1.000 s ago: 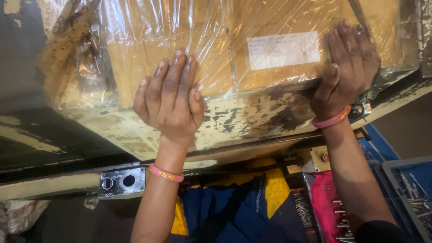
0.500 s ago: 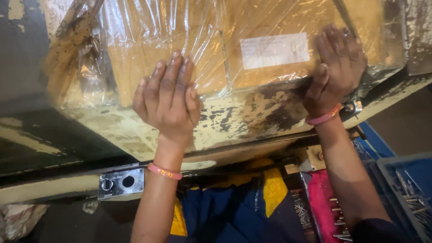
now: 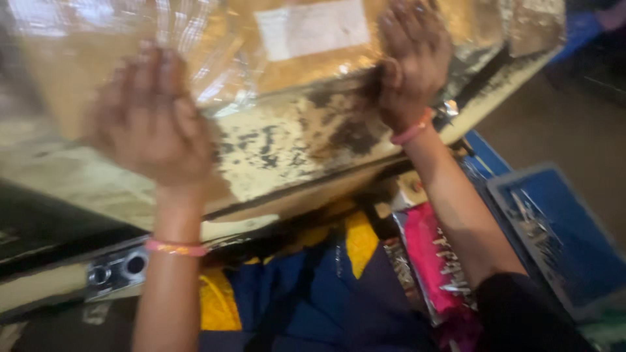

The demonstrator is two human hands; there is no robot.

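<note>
A brown cardboard box wrapped in clear plastic film [image 3: 215,58] lies on a worn, paint-chipped work surface [image 3: 287,143]. A white label [image 3: 312,29] is stuck on the box's near side. My left hand [image 3: 150,120] is blurred, fingers up, flat against the film at the box's left part. My right hand [image 3: 412,62] presses on the box's near right edge, fingers spread over the film. Both wrists carry pink bands.
A metal plate with two holes [image 3: 117,270] sits on the bench front at lower left. A blue tray with small metal parts [image 3: 561,228] stands at the right, a pink packet [image 3: 433,261] beside it. Blue and yellow cloth [image 3: 306,287] lies below.
The view has swung and closed in, so the box now fills the top. My left hand has shifted left along the film and blurs with motion; my right hand stays on the box edge.
</note>
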